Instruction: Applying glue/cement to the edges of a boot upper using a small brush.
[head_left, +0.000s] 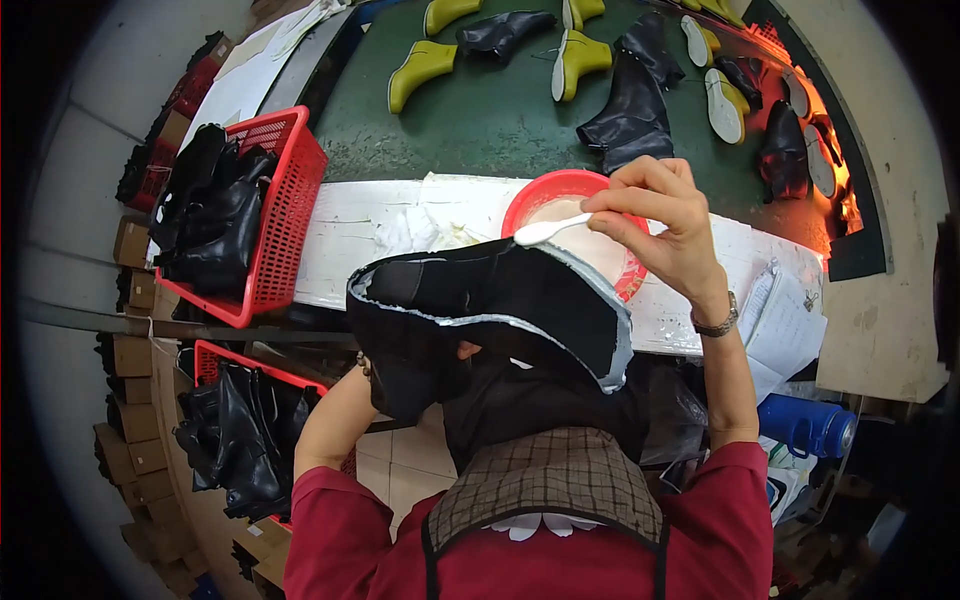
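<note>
A black boot upper point(440, 290) lies stretched out in front of me, its open edge coated with a white paste. My left hand point(467, 349) supports it from beneath; only a bit of a finger shows, the rest being hidden by the boot upper. Between the thumb and fingers of my right hand point(655, 215) is a small white brush point(550, 230), its head at the upper's far edge. Just behind, a red bowl point(520, 200) holds a whitish liquid, partly covered by my right hand. A crumpled white cloth point(410, 232) lies beside the bowl.
Red baskets of black boots, an upper one point(290, 215) and a lower one point(208, 362), stand at my left. Beyond, a green surface point(390, 140) carries yellow lasts point(418, 70) and black boots point(635, 105), with an orange glow at right. Papers point(785, 325) and a blue bottle point(810, 425) are rightward.
</note>
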